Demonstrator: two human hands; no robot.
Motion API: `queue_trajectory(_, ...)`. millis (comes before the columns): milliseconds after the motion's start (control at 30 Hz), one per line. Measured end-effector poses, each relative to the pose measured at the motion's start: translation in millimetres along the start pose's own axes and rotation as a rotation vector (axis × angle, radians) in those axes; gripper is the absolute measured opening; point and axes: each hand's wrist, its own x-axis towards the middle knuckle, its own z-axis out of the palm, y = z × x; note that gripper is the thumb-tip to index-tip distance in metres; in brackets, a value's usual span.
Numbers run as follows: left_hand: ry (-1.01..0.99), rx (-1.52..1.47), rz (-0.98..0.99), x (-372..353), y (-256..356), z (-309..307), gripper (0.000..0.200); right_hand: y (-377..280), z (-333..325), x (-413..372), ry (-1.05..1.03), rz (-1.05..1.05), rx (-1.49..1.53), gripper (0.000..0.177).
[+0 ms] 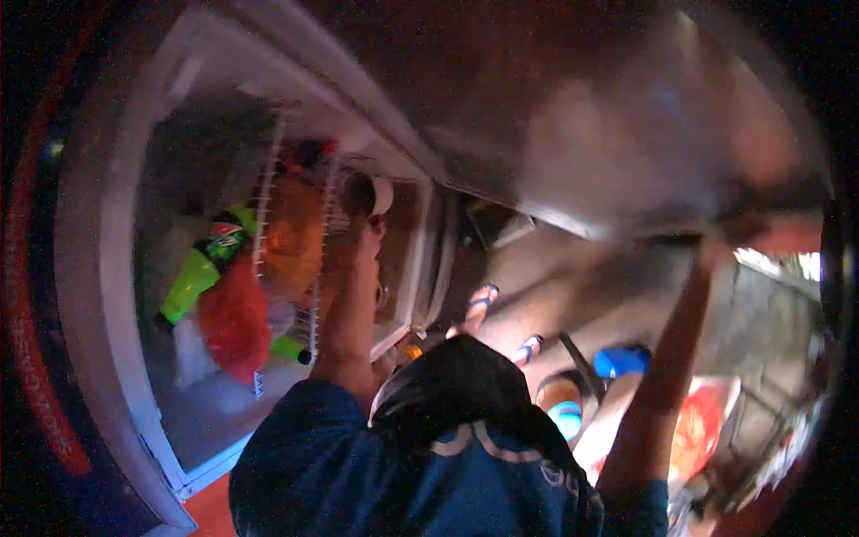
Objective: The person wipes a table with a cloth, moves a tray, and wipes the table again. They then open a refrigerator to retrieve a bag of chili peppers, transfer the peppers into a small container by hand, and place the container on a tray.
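My left hand [371, 234] reaches into an open fridge or freezer cabinet [121, 268] and is closed on a pale-rimmed cup [382, 194] with a dark inside. Near it, a wire rack [320, 259] holds orange-brown bags [293, 237]. On the right, my right hand [714, 240] grips the lower edge of the cabinet's swung-open door [617, 143]. Blur and dim light hide most of its fingers.
Inside the cabinet are a green bottle [192, 285], another green-labelled bottle [224, 234] and a red bag [234, 318]. Sandalled feet [483, 300] show on the floor. A blue object [621, 362] and an orange-red bag [698, 430] lie to the right.
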Motion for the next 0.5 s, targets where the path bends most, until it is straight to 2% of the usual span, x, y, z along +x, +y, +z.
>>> queue_trajectory(133, -0.187, 0.183, -0.125, -110.8, -54.4, 72.2, 0.028, -55.0, -20.6, 5.7, -0.157, -0.091, -0.049, 0.040)
queue_trajectory(167, -0.160, 0.435, -0.165, -165.6, -54.3, 112.2, 0.028, -66.3, -33.2, 3.1, -0.222, -0.098, -0.045, 0.040)
queue_trajectory(200, -0.142, 0.687, -0.182, -213.7, -53.3, 147.1, 0.027, -54.8, -46.7, 1.2, -0.321, -0.214, -0.019, 0.047)
queue_trajectory(233, -0.350, 0.724, -0.202, -245.3, -62.5, 168.0, 0.030, -58.9, -69.7, -12.2, -0.411, -0.221, 0.040, 0.051)
queue_trajectory(267, -0.551, 0.885, -0.188, -260.5, -82.2, 181.1, 0.032, -59.9, -96.2, -24.8, -0.507, -0.226, 0.114, 0.056)
queue_trajectory(300, -0.716, 0.878, -0.044, -300.3, -88.0, 208.5, 0.032, -59.7, -134.8, -37.4, -0.771, -0.130, 0.034, 0.057)
queue_trajectory(333, -0.732, 0.961, -0.064, -313.6, -115.7, 219.0, 0.022, -59.1, -170.3, -62.0, -1.046, -0.030, -0.031, 0.058)
queue_trajectory(367, -0.987, 1.269, 0.127, -326.9, -136.1, 239.1, 0.018, -3.5, -197.8, -103.3, -1.105, -0.288, -0.182, 0.058)
queue_trajectory(400, -1.218, 1.594, 0.479, -342.0, -155.9, 258.3, 0.014, -31.0, -234.1, -108.8, -1.411, 0.030, -0.388, 0.052)
queue_trajectory(433, -1.380, 1.750, 0.857, -358.4, -175.3, 277.5, 0.011, -55.8, -262.9, -100.3, -1.526, 0.089, -0.325, 0.042)
queue_trajectory(467, -1.508, 1.701, 0.913, -379.3, -170.6, 291.5, 0.013, -92.8, -289.5, -92.6, -1.383, 0.240, -0.334, 0.036)
queue_trajectory(500, -1.634, 1.642, 0.966, -400.7, -166.1, 306.0, 0.015, -55.5, -314.3, -106.9, -1.306, 0.251, -0.444, 0.035)
